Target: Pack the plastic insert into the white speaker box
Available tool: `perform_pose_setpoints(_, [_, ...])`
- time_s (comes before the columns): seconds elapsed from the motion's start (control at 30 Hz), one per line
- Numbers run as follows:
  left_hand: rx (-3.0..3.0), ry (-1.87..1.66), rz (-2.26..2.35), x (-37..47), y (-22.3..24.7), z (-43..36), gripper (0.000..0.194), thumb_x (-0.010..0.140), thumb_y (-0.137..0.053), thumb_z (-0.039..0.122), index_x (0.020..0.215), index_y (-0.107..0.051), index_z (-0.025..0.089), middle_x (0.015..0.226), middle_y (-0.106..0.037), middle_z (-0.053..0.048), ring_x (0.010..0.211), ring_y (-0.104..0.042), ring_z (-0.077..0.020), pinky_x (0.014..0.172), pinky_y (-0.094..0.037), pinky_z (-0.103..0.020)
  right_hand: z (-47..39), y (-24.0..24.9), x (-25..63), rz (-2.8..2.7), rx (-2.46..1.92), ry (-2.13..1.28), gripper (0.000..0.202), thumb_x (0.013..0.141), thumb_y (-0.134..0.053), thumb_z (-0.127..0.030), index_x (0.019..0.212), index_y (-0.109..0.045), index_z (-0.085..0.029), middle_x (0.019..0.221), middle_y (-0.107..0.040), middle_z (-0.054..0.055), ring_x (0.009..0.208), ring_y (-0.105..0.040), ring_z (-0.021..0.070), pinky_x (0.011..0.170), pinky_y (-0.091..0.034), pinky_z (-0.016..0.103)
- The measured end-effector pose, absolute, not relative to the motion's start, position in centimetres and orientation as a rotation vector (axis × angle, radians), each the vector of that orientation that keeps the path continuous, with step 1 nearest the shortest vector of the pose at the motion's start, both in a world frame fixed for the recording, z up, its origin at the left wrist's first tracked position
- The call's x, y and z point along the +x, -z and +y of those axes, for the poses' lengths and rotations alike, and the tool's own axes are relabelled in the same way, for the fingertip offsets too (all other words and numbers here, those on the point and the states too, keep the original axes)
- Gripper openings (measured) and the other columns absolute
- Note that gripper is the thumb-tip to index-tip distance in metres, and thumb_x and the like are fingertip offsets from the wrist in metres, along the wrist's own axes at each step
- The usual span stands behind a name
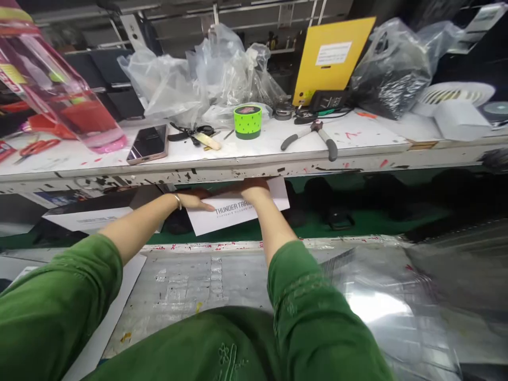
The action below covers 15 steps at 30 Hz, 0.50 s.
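The left hand (194, 201) and right hand (254, 189) reach under the raised shelf (357, 153) — both grip a white box (238, 209), left edge and top edge, above the green belt (357, 222). On the shelf: phone (147, 143), green tape roll (247, 120), pliers (313, 135).

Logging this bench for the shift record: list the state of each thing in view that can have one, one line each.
white box: held under the shelf by both hands
left hand: gripping the box's left end
right hand: on the box's top edge
smartphone: flat, screen dark
pliers: lying with handles spread
green speaker: upright
red scissors: lying flat
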<state>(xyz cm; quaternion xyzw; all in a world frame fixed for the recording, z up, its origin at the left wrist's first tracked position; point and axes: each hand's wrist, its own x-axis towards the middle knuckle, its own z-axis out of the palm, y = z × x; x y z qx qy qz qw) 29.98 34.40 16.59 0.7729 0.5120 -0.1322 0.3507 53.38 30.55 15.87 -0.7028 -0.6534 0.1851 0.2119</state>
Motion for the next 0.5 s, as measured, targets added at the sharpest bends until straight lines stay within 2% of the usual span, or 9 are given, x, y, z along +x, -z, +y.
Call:
perform_pose_setpoints(0.07, [2.081,0.327,1.368,30.2,-14.2,33.5,0.061,0.063,-0.071,0.063,0.107,-0.068,0.02,0.11,-0.069,-0.007,0.096,-0.065,-0.0252,0.09,-0.049,-0.033,28.7,-12.2,52.7,-1.749,-1.972,-0.56,0.043,0.077,-0.063,-0.054,0.096,-0.068,-0.016,0.103,-0.068,0.011,0.101,-0.061,0.0261,0.083,-0.047,0.032])
perform_pose_setpoints(0.13, [2.159,0.254,1.417,30.4,-11.0,32.4,0.041,0.063,-0.077,0.049,0.093,-0.072,0.023,0.124,-0.062,-0.004,0.116,-0.055,-0.0264,0.104,-0.039,-0.032,26.8,-7.9,51.8,-1.676,-2.034,-0.652,0.032,0.078,-0.067,-0.041,0.095,-0.067,-0.014,0.095,-0.069,0.011,0.092,-0.064,0.0246,0.075,-0.047,0.031])
perform_pose_setpoints(0.2, [2.2,0.122,1.533,30.5,-7.7,31.7,0.034,0.072,-0.073,0.043,0.101,-0.071,0.026,0.142,-0.047,-0.002,0.135,-0.036,-0.0254,0.113,-0.026,-0.031,25.4,-3.9,51.0,-1.613,-2.075,-0.718,0.028,0.081,-0.065,-0.036,0.091,-0.067,-0.011,0.094,-0.067,0.014,0.087,-0.064,0.0243,0.072,-0.046,0.031])
perform_pose_setpoints(0.27, [2.17,-0.017,1.721,30.8,-5.3,31.9,0.042,0.085,-0.059,0.042,0.123,-0.059,0.023,0.146,-0.04,-0.007,0.14,-0.026,-0.0244,0.115,-0.023,-0.034,24.7,-1.1,50.5,-1.581,-2.04,-0.718,0.029,0.086,-0.06,-0.038,0.097,-0.066,-0.012,0.103,-0.064,0.012,0.089,-0.063,0.0215,0.074,-0.045,0.029])
perform_pose_setpoints(0.3, [2.128,-0.072,1.817,30.9,-4.4,32.3,0.048,0.089,-0.053,0.042,0.131,-0.051,0.019,0.144,-0.041,-0.011,0.139,-0.029,-0.0249,0.114,-0.026,-0.037,24.6,-0.3,50.3,-1.574,-2.015,-0.714,0.029,0.087,-0.058,-0.039,0.099,-0.066,-0.013,0.105,-0.063,0.011,0.089,-0.062,0.0203,0.075,-0.045,0.028])
perform_pose_setpoints(0.37, [2.021,-0.13,1.956,31.3,-3.4,33.5,0.057,0.09,-0.053,0.043,0.138,-0.04,0.014,0.136,-0.048,-0.016,0.127,-0.044,-0.026,0.105,-0.039,-0.041,24.7,0.6,50.2,-1.57,-1.97,-0.709,0.029,0.088,-0.056,-0.039,0.099,-0.066,-0.015,0.104,-0.061,0.009,0.088,-0.062,0.0193,0.074,-0.044,0.027])
perform_pose_setpoints(0.43, [1.923,-0.137,2.015,31.8,-3.2,34.7,0.06,0.088,-0.057,0.045,0.137,-0.039,0.015,0.123,-0.057,-0.013,0.106,-0.059,-0.0229,0.09,-0.05,-0.04,25.0,0.8,50.1,-1.561,-1.949,-0.703,0.028,0.088,-0.056,-0.038,0.097,-0.066,-0.014,0.102,-0.061,0.009,0.086,-0.061,0.0198,0.073,-0.043,0.027])
perform_pose_setpoints(0.5, [1.856,-0.134,2.047,32.1,-3.3,35.5,0.057,0.088,-0.058,0.044,0.136,-0.04,0.018,0.11,-0.062,-0.009,0.088,-0.063,-0.0182,0.079,-0.054,-0.036,25.2,1.0,49.9,-1.548,-1.941,-0.693,0.028,0.088,-0.055,-0.038,0.096,-0.066,-0.013,0.1,-0.061,0.009,0.085,-0.061,0.0206,0.073,-0.043,0.028])
